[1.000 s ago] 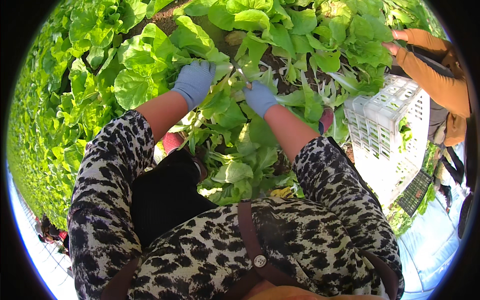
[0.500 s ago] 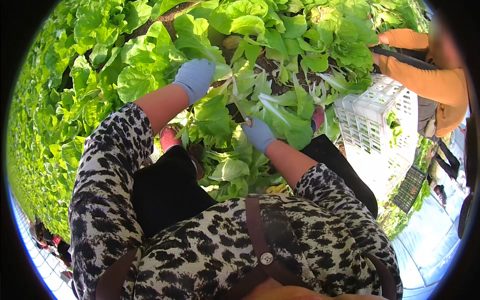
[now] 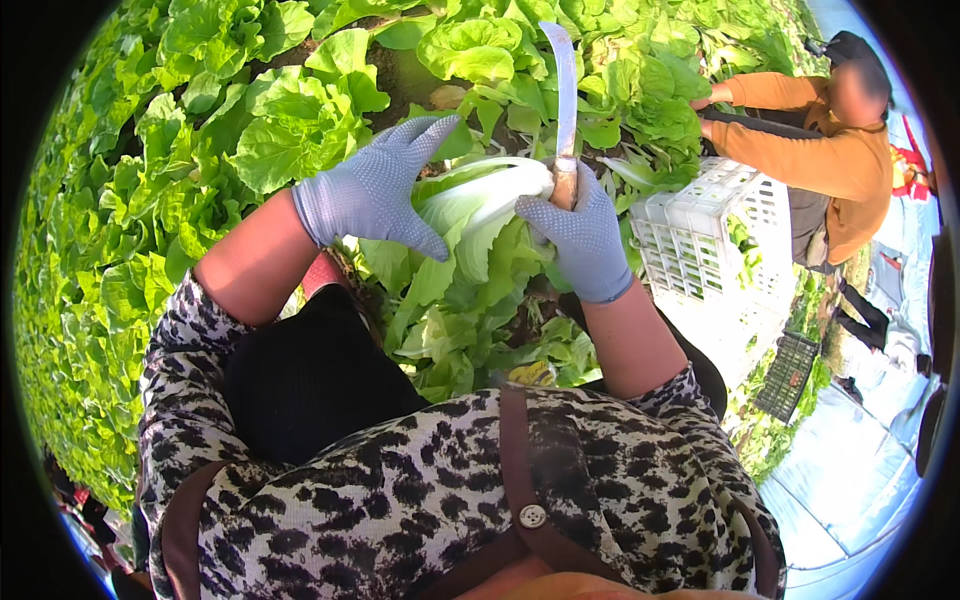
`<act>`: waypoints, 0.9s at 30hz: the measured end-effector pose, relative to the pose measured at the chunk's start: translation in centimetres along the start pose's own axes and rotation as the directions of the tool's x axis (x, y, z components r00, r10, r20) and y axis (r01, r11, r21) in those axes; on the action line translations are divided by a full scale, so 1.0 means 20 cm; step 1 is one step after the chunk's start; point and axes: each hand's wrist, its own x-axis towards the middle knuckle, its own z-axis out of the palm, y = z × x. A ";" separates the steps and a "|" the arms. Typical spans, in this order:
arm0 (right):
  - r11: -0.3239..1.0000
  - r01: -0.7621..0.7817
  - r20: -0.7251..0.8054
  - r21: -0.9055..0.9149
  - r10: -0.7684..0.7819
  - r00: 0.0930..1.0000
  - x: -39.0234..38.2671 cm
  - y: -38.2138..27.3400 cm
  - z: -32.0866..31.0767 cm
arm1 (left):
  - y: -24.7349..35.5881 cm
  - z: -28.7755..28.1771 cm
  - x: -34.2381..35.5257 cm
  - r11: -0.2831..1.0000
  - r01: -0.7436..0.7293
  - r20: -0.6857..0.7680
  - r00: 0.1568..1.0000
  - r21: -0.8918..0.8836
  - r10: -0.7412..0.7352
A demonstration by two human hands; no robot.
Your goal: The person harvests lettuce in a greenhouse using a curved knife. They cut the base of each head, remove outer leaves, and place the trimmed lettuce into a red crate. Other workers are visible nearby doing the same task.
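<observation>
My right hand (image 3: 588, 225), in a grey-blue dotted glove, is closed round the wooden handle of a knife (image 3: 565, 95), its long, slightly curved blade pointing up and away from me. Between my hands is a leafy green head with broad white stalks (image 3: 490, 190), its pale base end against the fingers of my right hand. My left hand (image 3: 385, 190), gloved alike, is open beside the leaves at the head's left, thumb and fingers spread wide. Whether its palm touches the leaves cannot be made out.
Rows of leafy greens (image 3: 110, 270) fill the left and far side. At right stands a white plastic crate (image 3: 680, 215) with greens inside; a black crate (image 3: 788, 375) lies beyond it. A co-worker in orange sleeves (image 3: 800, 155) reaches into the plants at far right.
My right hand has come up, and the knife now shows upright in it. A leafy head now lies between my hands. My left hand has opened and come nearer.
</observation>
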 end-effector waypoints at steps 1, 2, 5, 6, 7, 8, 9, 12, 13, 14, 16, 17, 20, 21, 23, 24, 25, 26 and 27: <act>0.996 0.047 0.020 -0.079 -0.046 0.999 -0.03 -0.02 0.04 | 0.00 0.00 -0.01 0.994 -0.087 -0.006 0.996 -0.061 0.087; 0.983 0.103 -0.007 -0.155 -0.105 0.994 -0.04 -0.02 0.09 | 0.02 0.01 0.00 0.953 -0.090 0.065 0.991 -0.288 0.113; 0.973 -0.106 0.127 0.203 0.081 0.989 -0.01 -0.01 0.14 | 0.06 0.00 0.01 0.774 0.143 0.320 0.944 -0.616 0.080; 0.947 -0.049 0.095 0.316 0.020 0.995 0.02 0.00 0.14 | 0.07 -0.03 0.01 0.798 0.266 0.432 0.902 -0.541 -0.008; 0.901 -0.003 0.105 0.434 -0.048 0.993 0.04 0.03 0.15 | 0.08 -0.05 0.01 0.816 0.409 0.554 0.822 -0.407 -0.136; 0.933 -0.056 0.057 0.356 0.038 0.998 0.08 0.06 0.13 | 0.08 -0.10 0.00 0.908 0.292 0.466 0.875 -0.300 -0.127; 0.951 -0.049 0.037 0.305 0.040 0.999 0.12 0.09 0.11 | 0.07 -0.14 0.01 0.968 0.226 0.437 0.885 -0.107 -0.158; 0.913 -0.046 0.153 -0.406 0.117 0.981 0.25 0.25 0.12 | 0.00 -0.23 0.05 0.842 0.119 0.441 0.808 0.526 -0.390; 0.888 0.021 0.235 -0.459 0.099 0.967 0.29 0.32 0.17 | -0.04 -0.22 0.10 0.772 0.091 0.454 0.763 0.629 -0.460; 0.841 0.046 0.282 -0.539 0.129 0.951 0.32 0.40 0.25 | -0.08 -0.20 0.13 0.696 0.053 0.439 0.741 0.717 -0.508; 0.787 0.082 0.292 -0.612 0.128 0.948 0.44 0.57 0.42 | -0.18 -0.13 0.15 0.655 -0.058 0.414 0.816 0.753 -0.403; 0.790 0.096 0.267 -0.605 0.088 0.960 0.50 0.66 0.50 | -0.23 -0.07 0.14 0.640 -0.110 0.413 0.843 0.761 -0.346; 0.707 0.354 0.485 -0.612 -0.018 0.874 0.71 0.87 0.66 | -0.47 -0.02 0.11 0.549 0.017 0.334 0.778 0.836 -0.533; 0.534 0.496 0.599 -0.685 0.024 0.800 0.74 0.92 0.67 | -0.54 -0.02 0.08 0.503 0.036 0.304 0.759 0.863 -0.576; 0.432 0.510 0.614 -0.744 0.138 0.778 0.78 0.98 0.67 | -0.65 -0.01 -0.02 0.470 0.072 0.268 0.741 0.880 -0.616; 0.618 0.267 0.469 -0.740 0.189 0.863 0.79 0.99 0.67 | -0.68 0.00 -0.09 0.498 0.126 0.251 0.743 0.858 -0.621; 0.723 0.146 0.390 -0.675 0.182 0.903 0.78 0.99 0.67 | -0.70 0.02 -0.14 0.521 0.178 0.231 0.747 0.835 -0.624; 0.752 0.064 0.347 -0.656 0.226 0.910 0.76 0.98 0.68 | -0.71 0.05 -0.20 0.548 0.227 0.203 0.763 0.805 -0.614; 0.786 0.003 0.330 -0.619 0.256 0.909 0.74 0.97 0.69 | -0.71 0.08 -0.25 0.578 0.278 0.174 0.777 0.767 -0.605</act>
